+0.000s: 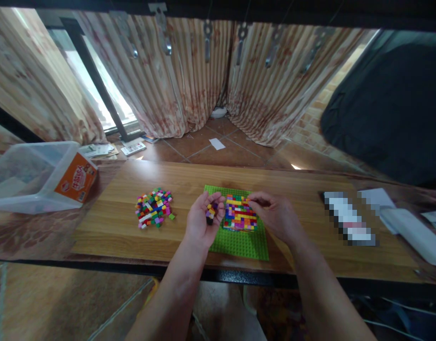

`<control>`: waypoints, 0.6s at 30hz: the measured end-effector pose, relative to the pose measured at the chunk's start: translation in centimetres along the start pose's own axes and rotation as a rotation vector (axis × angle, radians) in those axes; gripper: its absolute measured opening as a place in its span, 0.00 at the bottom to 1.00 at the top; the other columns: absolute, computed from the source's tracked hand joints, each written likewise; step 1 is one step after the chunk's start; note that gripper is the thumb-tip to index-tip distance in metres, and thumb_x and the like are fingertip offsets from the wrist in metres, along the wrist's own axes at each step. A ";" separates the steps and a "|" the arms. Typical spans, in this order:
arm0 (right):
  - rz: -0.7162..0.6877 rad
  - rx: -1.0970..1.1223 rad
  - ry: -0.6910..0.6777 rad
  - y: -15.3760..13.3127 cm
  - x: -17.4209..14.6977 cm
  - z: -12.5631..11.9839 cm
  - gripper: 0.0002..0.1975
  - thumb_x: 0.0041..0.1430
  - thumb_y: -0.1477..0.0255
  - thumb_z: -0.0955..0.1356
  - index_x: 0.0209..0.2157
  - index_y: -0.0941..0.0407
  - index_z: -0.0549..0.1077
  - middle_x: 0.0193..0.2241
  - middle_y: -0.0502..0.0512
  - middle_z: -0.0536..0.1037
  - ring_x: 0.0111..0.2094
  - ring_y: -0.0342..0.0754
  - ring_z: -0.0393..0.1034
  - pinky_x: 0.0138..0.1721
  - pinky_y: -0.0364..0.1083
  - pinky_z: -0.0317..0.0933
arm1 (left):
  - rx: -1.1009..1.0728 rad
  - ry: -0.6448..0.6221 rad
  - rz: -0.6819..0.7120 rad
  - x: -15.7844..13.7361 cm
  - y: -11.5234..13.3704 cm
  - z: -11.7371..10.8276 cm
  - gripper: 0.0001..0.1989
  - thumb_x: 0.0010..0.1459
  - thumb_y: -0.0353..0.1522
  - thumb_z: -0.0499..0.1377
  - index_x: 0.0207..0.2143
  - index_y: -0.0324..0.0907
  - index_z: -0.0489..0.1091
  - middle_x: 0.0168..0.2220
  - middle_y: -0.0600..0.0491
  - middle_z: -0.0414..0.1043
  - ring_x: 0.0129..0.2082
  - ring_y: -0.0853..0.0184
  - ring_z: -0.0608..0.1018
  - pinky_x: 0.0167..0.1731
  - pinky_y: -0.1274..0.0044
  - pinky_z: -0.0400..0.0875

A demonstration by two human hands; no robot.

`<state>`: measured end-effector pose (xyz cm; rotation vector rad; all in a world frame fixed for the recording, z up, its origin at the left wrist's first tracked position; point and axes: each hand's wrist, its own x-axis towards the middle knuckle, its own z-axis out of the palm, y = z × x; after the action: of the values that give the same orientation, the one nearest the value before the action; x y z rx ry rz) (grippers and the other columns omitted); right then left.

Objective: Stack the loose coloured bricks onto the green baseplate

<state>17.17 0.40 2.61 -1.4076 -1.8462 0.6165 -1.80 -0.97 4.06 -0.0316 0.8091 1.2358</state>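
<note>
Palm up and cupped, my left hand (200,219) holds several small toy bricks (211,213) in yellow, purple, orange and dark colours. A green baseplate (239,248) lies in front of me, bearing a many-coloured block of built-up toy bricks (240,215). My right hand (271,210) is at the far right corner of that block, its thumb and fingertips pinched together. Whatever is between those fingertips is too small and covered to make out. Left of the baseplate, a heap of loose toy bricks (154,208) lies on the wooden table.
A clear plastic bin (29,170) with an orange label stands at the left. On the right of the wooden table (303,189) lies a blurred-out dark-edged object (349,220), with a white object (416,234) farther right. Metal hooks hang from a dark bar above.
</note>
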 end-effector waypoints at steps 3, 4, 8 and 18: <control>-0.027 -0.082 -0.019 -0.2 0.1 0.4 0.07 0.58 0.70 0.67 0.33 0.53 0.79 0.31 0.53 0.81 0.32 0.47 0.75 0.35 0.46 0.65 | 0.003 -0.001 0.006 0.1 -0.1 0.0 0.14 0.63 0.32 0.52 0.31 0.32 0.72 0.27 0.47 0.71 0.22 0.75 0.72 0.22 0.86 0.70; -0.041 -0.111 -0.022 -0.3 0.1 0.5 0.08 0.58 0.70 0.67 0.33 0.53 0.79 0.32 0.53 0.81 0.32 0.47 0.75 0.36 0.46 0.65 | 0.003 0.002 0.011 0.1 0.0 0.0 0.14 0.63 0.32 0.52 0.31 0.32 0.72 0.27 0.47 0.71 0.22 0.75 0.71 0.21 0.86 0.70; -0.069 -0.183 0.008 -0.4 0.1 0.8 0.08 0.59 0.69 0.66 0.33 0.52 0.79 0.32 0.53 0.82 0.32 0.48 0.75 0.36 0.46 0.65 | 0.005 0.010 0.019 0.0 0.0 0.0 0.14 0.64 0.32 0.52 0.30 0.32 0.72 0.27 0.47 0.71 0.21 0.75 0.71 0.21 0.86 0.70; -0.027 -0.134 0.071 -0.5 0.1 1.4 0.08 0.57 0.70 0.67 0.34 0.53 0.79 0.34 0.54 0.83 0.32 0.48 0.77 0.38 0.47 0.68 | 0.006 0.009 0.023 -0.2 -0.1 0.2 0.13 0.63 0.31 0.52 0.30 0.33 0.72 0.26 0.49 0.71 0.21 0.76 0.71 0.21 0.86 0.70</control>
<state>15.80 0.46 2.13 -1.4694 -1.8760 0.4305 -1.68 -1.10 4.28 -0.0229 0.8237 1.2558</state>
